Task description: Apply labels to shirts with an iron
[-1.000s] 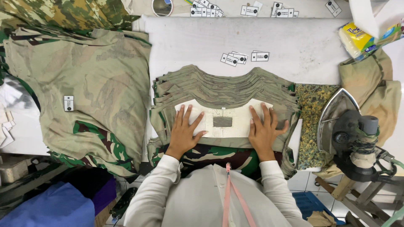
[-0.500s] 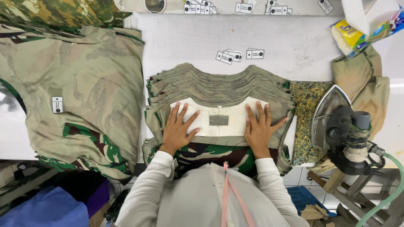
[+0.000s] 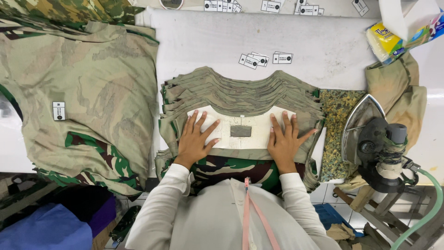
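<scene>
Two flat hands, left hand (image 3: 196, 141) and right hand (image 3: 285, 144), on white board (image 3: 241, 131) atop camouflage stack (image 3: 240, 90).

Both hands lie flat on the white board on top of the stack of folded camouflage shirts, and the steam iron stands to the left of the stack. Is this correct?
Not quite. In the head view the steam iron stands to the right of the stack of folded camouflage shirts, not the left. The rest holds: left hand and right hand lie flat on the white board.

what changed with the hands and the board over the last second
Very little changed. Both hands stay flat on the white board atop the stack of folded camouflage shirts: left hand on its left end, right hand on its right end, fingers spread. Nothing was picked up or let go. The iron and paper tags kept their places.
</scene>
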